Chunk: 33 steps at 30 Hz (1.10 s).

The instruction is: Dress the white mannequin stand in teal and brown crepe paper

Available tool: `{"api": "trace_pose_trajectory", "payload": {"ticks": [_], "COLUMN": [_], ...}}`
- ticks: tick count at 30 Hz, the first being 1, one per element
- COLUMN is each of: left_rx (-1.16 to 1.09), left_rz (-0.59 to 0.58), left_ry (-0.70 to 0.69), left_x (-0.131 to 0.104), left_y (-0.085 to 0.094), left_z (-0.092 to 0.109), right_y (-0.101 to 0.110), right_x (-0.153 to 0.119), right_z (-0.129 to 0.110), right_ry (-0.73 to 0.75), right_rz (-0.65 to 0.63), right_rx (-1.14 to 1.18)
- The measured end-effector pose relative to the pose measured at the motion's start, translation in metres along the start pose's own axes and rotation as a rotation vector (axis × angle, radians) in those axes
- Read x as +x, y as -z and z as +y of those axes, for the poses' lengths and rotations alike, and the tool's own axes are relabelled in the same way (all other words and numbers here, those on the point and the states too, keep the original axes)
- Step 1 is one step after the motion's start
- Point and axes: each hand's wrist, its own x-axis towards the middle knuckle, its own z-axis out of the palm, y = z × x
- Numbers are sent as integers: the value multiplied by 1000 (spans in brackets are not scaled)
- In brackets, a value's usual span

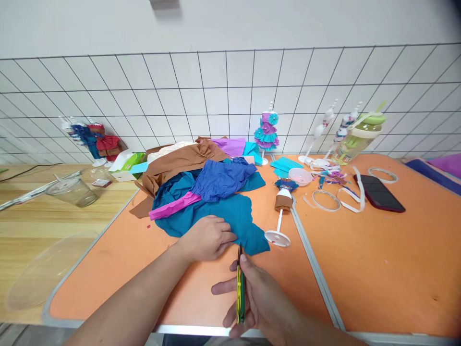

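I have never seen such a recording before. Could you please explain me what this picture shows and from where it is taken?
There is no machine here, only a person's two bare hands. The camera is worn on the head, looking forward and down. The left hand rests on a teal sheet. The right hand holds green-and-yellow scissors, their tips by that sheet's near edge. The orange surface also bears a blue sheet, a brown sheet, a small upright stand, a phone and a bottle.

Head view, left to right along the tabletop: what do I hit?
Clear cup → white-and-green box → left hand → scissors → brown-wrapped white stand → thin ring → dark phone.
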Motion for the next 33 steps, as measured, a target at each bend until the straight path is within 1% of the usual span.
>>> {"api": "trace_pose_trajectory", "payload": {"ticks": [3,7,14,17,21,26,30,33], "left_rx": [43,107,190,163,103,45,43,35], "left_rz": [46,102,110,126,141,129,147,148], "left_ry": [-18,-79,-65,-63,-45,-59,-1,12], "left_x": [0,-1,0,0,1,-1,-2,-3], "left_y": [-2,-3,-1,-2,-3,-4,-5,-5], "left_z": [-1,-1,3,3,4,3,1,0], "right_y": [-3,-5,-8,-9,-10,-8,-8,-9], "right_x": [-3,-4,-3,-1,1,4,2,0], "right_z": [-1,-1,5,7,7,7,7,6], "right_ry": [-52,-39,-80,-45,-7,51,-50,-61], "right_rz": [-33,-9,-32,-32,-1,29,-1,-12], "right_rx": [29,53,96,94,78,69,71,80]}}
